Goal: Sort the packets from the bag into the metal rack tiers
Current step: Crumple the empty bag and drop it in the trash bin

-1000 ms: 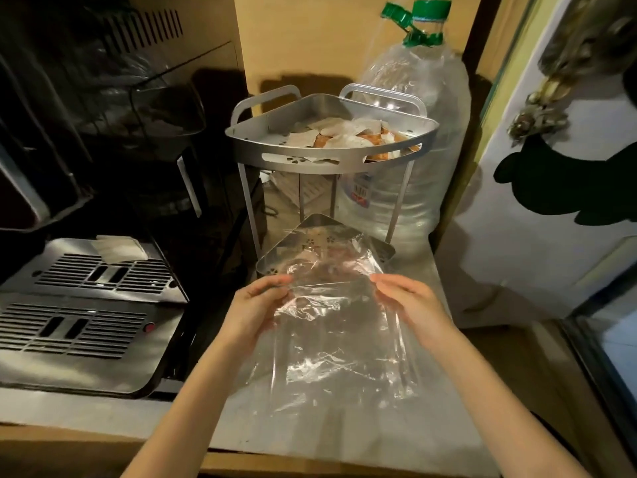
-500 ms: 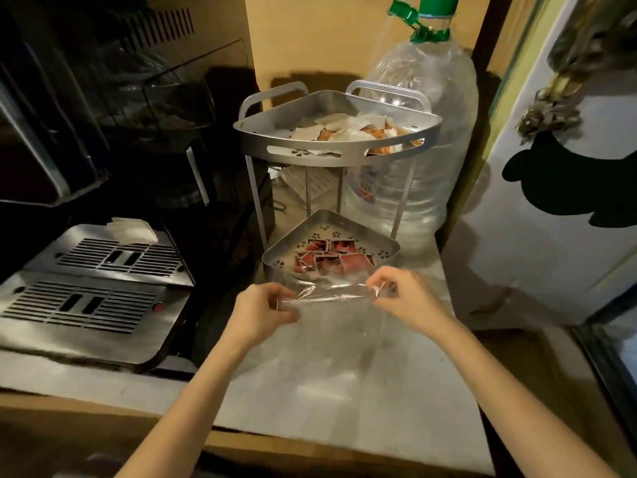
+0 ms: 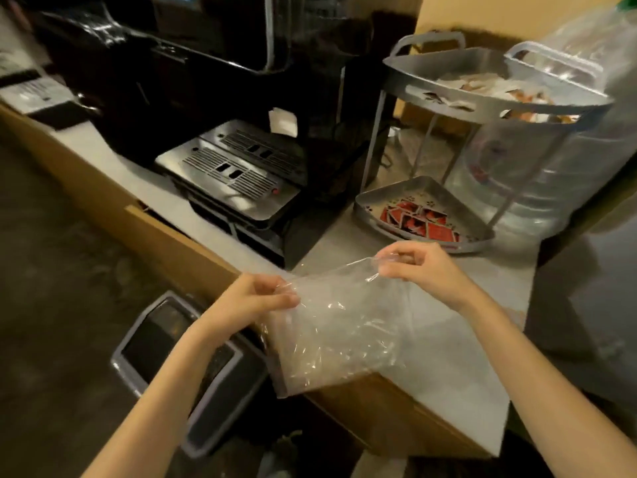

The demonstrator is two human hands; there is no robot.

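Observation:
A clear plastic bag (image 3: pixel 337 326) hangs between my hands over the counter's front edge, and I see nothing inside it. My left hand (image 3: pixel 256 298) pinches its left top corner. My right hand (image 3: pixel 417 263) pinches the right top corner, a little higher and farther back. Behind them stands the two-tier metal rack (image 3: pixel 396 72). Red packets (image 3: pixel 417 220) lie in its lower tier (image 3: pixel 374 205). White and orange packets (image 3: pixel 493 89) fill the upper tier.
A black coffee machine (image 3: pixel 206 74) with a steel drip tray (image 3: pixel 227 174) stands left of the rack. A large clear water bottle (image 3: pixel 558 167) sits behind the rack at right. Below the counter's edge at left is a grey-rimmed bin (image 3: pixel 186 367) on the floor.
The view has swung left and down. Both hands have carried the bag back from the rack toward the counter's front edge, above the bin; the left hand now sits lower than the right.

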